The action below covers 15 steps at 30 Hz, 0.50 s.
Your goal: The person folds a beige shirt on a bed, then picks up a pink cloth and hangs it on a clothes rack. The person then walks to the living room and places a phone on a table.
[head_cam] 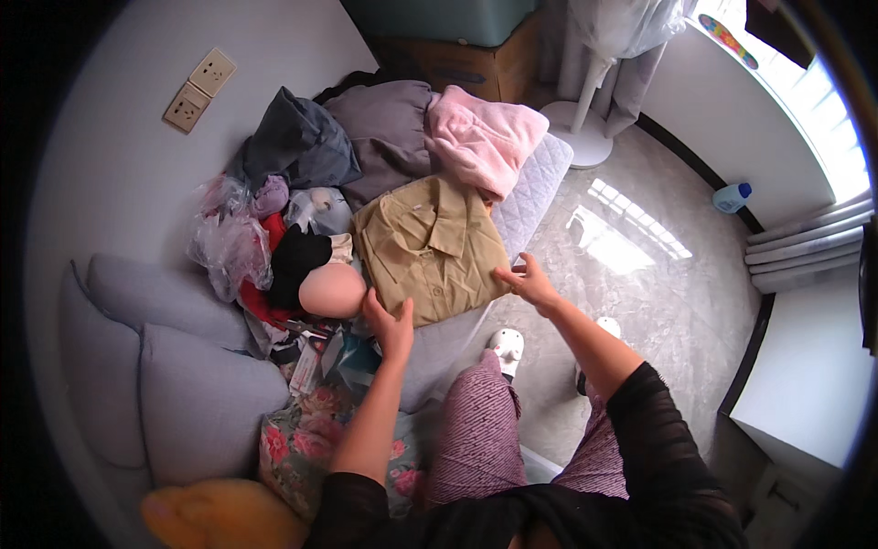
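Observation:
A khaki collared shirt (439,254) lies folded, collar side up, on the sofa bed in front of me. At its lower left edge is my left hand (389,329), fingers apart, close to a round pinkish-beige padded item (333,290). My right hand (531,283) is at the shirt's right edge, with fingertips touching or very near the cloth; whether they pinch it is unclear. Behind the shirt lie a folded pink fleece cloth (483,134) and a grey-purple garment (391,123). Black cloth (298,261) rests left of the shirt.
Plastic bags (230,240), a dark grey bag (298,141) and grey cushions (206,398) line the wall side. A floral cushion (309,432) and orange plush item (223,515) are near my left arm. A white stand base (576,137) and a bottle (732,197) stand on the floor.

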Each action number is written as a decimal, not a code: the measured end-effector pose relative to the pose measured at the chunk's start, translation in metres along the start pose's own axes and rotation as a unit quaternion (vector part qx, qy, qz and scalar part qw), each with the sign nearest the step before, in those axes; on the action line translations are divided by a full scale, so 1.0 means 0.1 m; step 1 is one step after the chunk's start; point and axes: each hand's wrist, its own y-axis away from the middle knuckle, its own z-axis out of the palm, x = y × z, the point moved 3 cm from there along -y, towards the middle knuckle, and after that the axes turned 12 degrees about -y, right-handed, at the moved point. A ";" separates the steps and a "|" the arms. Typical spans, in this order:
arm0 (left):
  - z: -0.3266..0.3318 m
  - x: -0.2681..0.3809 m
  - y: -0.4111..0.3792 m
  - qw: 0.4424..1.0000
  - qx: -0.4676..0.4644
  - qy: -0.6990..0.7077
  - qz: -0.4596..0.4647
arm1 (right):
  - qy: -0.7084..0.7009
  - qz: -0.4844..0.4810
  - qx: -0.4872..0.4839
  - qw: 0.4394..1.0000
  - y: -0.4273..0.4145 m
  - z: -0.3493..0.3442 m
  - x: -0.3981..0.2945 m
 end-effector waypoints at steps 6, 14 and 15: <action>0.07 -0.13 -0.25 0.991 -0.112 -0.014 -0.076 | -0.108 0.064 0.033 0.992 0.14 0.27 -0.03; 0.19 -0.17 -0.40 0.937 -0.231 0.222 -0.138 | -0.089 0.068 -0.063 0.992 0.17 0.62 -0.54; 0.14 -0.11 -0.43 0.913 -0.263 0.271 -0.154 | -0.084 0.017 -0.064 0.994 0.19 0.68 -0.70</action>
